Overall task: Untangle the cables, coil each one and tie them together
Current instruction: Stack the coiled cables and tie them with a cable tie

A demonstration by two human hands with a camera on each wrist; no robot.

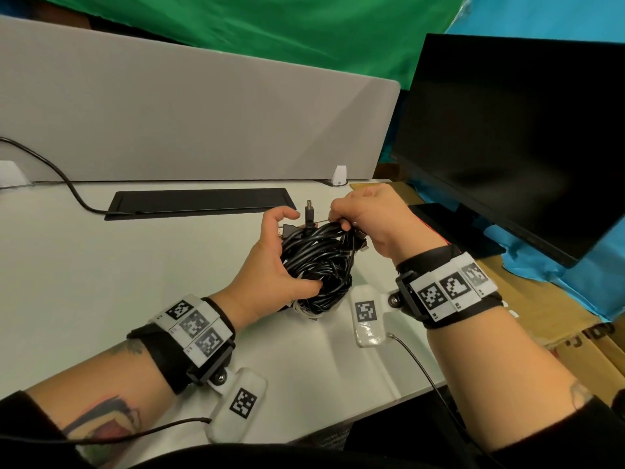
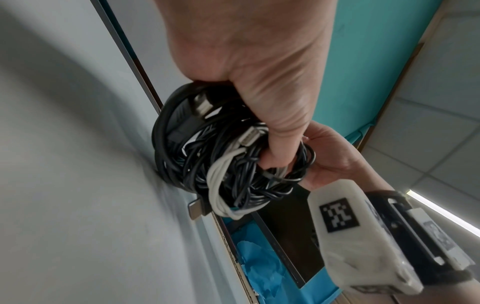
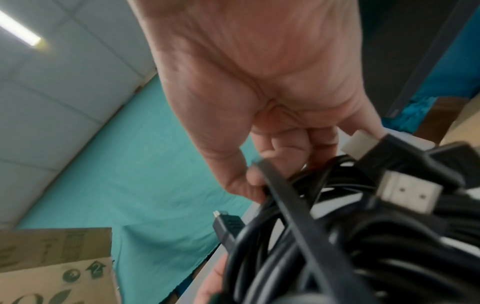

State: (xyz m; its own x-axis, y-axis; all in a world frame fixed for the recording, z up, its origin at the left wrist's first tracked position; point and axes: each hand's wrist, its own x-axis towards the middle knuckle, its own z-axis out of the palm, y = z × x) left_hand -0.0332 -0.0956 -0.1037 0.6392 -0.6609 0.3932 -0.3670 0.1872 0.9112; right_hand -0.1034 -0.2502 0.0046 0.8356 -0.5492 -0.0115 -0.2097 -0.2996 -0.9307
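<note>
A bundle of coiled black cables is held just above the white desk. My left hand grips its left side, with the thumb hooked into the middle of the coil. At the top of the coil my right hand pinches a thin flat black strap between thumb and forefinger. One plug sticks straight up between my hands. In the left wrist view a white cable is wound in with the black cables, under my left hand. Flat metal plugs poke out beside my right hand.
A dark monitor stands at the right, over cardboard boxes and blue sheeting. A grey divider panel runs along the back. A black cable-port lid lies behind my hands, and a loose black lead runs into it.
</note>
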